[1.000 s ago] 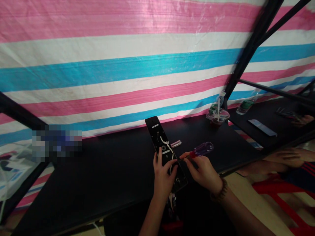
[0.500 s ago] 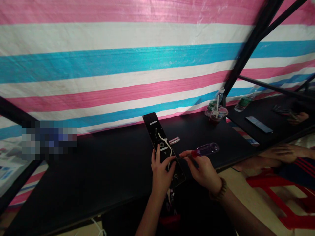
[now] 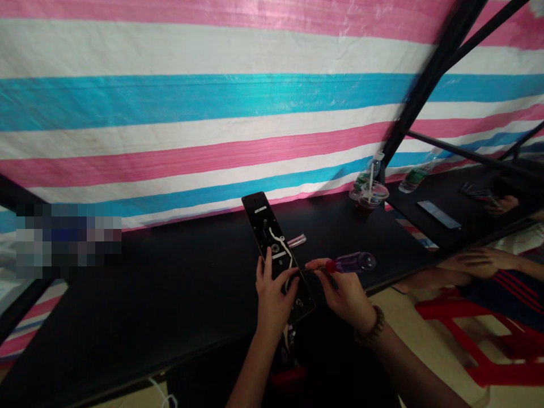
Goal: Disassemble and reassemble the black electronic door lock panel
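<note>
A long black panel (image 3: 256, 211) lies slantwise on the table, with a white cable (image 3: 276, 238) and small round fittings on its upper face. My left hand (image 3: 274, 297) rests across the lower half, its fingers gripping the panel; thumb and forefinger come close together near the right edge. In my right hand (image 3: 348, 300) is a screwdriver (image 3: 352, 262) with a see-through purple handle and red collar. It is held almost level, its shaft pointing left to the panel's right edge beside my left fingertips. What the tip touches is too small to make out.
A small clear packet (image 3: 296, 241) lies right of the panel. Further back stand a lidded cup with a straw (image 3: 372, 195) and a bottle (image 3: 361, 180). On the neighbouring table are a phone (image 3: 439, 215) and another person's hand (image 3: 505, 204). A red stool (image 3: 446, 317) stands at right.
The view has shifted slightly, so most things appear a little further left. Both hands keep their hold, and the screwdriver looks a little more level.
</note>
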Action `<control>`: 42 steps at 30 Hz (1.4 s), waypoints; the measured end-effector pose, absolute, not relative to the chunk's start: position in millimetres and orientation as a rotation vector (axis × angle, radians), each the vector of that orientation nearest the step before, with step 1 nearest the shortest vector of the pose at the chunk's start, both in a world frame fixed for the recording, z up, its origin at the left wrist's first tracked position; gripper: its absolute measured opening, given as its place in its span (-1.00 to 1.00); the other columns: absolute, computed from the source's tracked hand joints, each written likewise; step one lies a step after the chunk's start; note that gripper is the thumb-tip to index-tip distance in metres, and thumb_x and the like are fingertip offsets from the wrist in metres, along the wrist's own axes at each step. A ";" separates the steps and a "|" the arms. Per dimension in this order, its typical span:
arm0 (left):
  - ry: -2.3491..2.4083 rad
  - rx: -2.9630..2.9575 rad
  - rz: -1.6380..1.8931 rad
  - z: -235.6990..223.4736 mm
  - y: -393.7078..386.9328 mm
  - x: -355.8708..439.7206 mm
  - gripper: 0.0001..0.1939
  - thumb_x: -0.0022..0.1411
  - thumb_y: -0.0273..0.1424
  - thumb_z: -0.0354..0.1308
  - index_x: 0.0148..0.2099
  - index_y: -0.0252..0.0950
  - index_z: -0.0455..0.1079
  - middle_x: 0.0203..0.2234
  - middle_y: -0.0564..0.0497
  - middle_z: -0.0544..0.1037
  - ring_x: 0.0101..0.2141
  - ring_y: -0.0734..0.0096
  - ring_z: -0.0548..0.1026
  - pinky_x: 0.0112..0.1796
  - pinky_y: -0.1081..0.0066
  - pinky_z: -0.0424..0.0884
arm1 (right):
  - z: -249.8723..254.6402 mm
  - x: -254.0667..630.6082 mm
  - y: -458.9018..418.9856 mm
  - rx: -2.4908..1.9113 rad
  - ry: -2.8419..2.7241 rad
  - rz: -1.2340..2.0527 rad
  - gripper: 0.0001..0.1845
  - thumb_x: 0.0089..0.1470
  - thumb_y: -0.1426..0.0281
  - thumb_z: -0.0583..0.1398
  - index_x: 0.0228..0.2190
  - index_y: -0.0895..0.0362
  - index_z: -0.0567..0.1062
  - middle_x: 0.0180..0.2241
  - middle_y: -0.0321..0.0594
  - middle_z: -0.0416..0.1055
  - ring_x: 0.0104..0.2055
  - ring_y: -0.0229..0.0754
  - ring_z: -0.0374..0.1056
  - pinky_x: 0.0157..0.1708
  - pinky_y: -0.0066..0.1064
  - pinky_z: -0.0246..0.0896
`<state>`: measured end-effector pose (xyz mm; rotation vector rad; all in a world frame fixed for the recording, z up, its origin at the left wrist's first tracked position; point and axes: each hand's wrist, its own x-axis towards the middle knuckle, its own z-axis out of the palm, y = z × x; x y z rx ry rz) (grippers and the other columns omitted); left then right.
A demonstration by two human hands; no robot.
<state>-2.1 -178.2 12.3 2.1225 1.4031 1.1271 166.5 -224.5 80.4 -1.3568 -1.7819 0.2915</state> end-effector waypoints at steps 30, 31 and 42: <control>1.413 2.130 1.143 11.2 -177.6 -2.1 -0.80 0.26 -0.37 0.18 -0.12 -0.05 0.59 0.43 0.07 -0.09 0.35 -0.18 -0.02 0.16 -0.24 0.20 | 100.8 160.1 -211.4 -1.254 -1.803 0.373 -0.80 0.22 0.51 0.09 -0.20 0.10 0.49 -0.25 -0.16 0.57 -0.16 -0.14 0.52 -0.12 -0.33 0.43; 1.412 2.135 1.148 10.9 -177.5 -2.0 -0.80 0.26 -0.37 0.18 -0.12 -0.06 0.59 0.43 0.06 -0.08 0.35 -0.18 -0.02 0.15 -0.24 0.20 | 99.9 159.3 -211.4 -1.253 -1.800 0.359 -0.81 0.22 0.50 0.10 -0.21 0.10 0.50 -0.25 -0.15 0.56 -0.15 -0.14 0.52 -0.11 -0.33 0.43; 1.424 2.144 1.128 15.0 -178.0 -2.2 -0.80 0.25 -0.37 0.19 -0.12 -0.04 0.59 0.42 0.07 -0.07 0.34 -0.21 0.01 0.13 -0.27 0.22 | 93.5 156.5 -216.6 -1.321 -1.759 0.347 -0.77 0.25 0.49 0.09 -0.18 0.06 0.53 -0.21 -0.15 0.60 -0.15 -0.13 0.55 -0.12 -0.34 0.47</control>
